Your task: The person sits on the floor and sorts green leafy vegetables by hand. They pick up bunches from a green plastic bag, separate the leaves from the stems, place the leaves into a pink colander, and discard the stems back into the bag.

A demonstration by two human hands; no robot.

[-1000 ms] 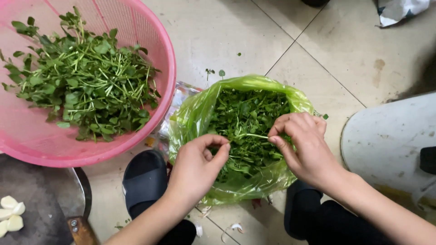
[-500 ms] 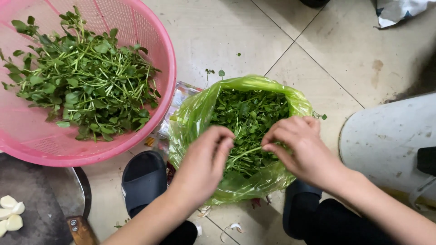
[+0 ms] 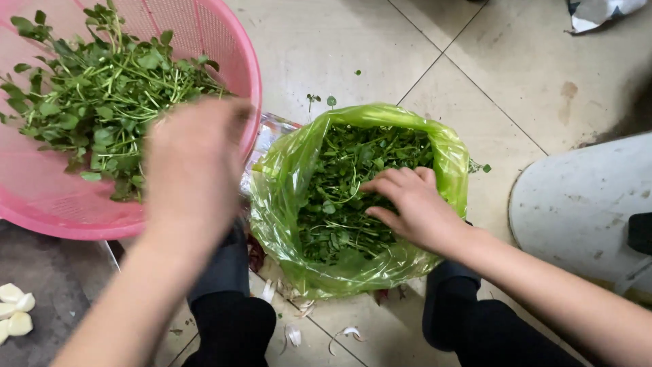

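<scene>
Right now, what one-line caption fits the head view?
Left hand blurred beside the pink plastic basket of greens; right hand in the green plastic bag of leafy stems.

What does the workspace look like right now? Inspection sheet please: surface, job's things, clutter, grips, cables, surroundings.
Surface: pale tiled floor, stained.
Job's things: green plastic bag of leafy greens; pink basket holding more greens.
Clutter: stray leaves and pale peel scraps on the tiles; peeled garlic cloves at lower left.
Grips: left hand blurred, over the basket's rim, its grip cannot be told; right hand open, fingers in the bag's greens.
Cables: nothing seen.
Surroundings: grey rounded object at right; crumpled wrapper at top right.
</scene>
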